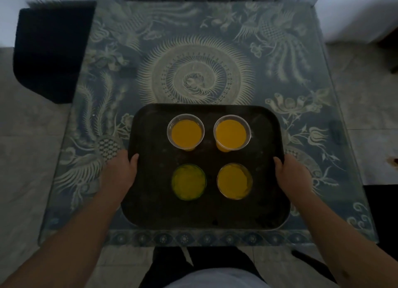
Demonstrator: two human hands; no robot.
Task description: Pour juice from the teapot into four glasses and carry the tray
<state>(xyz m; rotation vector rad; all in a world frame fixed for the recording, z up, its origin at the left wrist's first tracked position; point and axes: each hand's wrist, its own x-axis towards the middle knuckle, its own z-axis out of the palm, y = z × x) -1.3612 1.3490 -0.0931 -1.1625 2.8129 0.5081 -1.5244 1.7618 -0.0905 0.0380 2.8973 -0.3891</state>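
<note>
While all four glasses hold juice, the step is carrying.
Tray: dark rounded rectangular tray [206,214] over the blue patterned table [215,50].
Left hand [120,171]: grasping the left rim.
Right hand [290,171]: grasping the right rim.
Advice: keep both sides level, because the clear plastic glasses [185,132] are nearly full.

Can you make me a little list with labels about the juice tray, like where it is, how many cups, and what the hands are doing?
tray: dark, over the patterned table
cups: four on the tray, two rows of two, all with juice
green cup: front left
left hand: grips the tray's left edge
right hand: grips the tray's right edge
teapot: not in view
</note>
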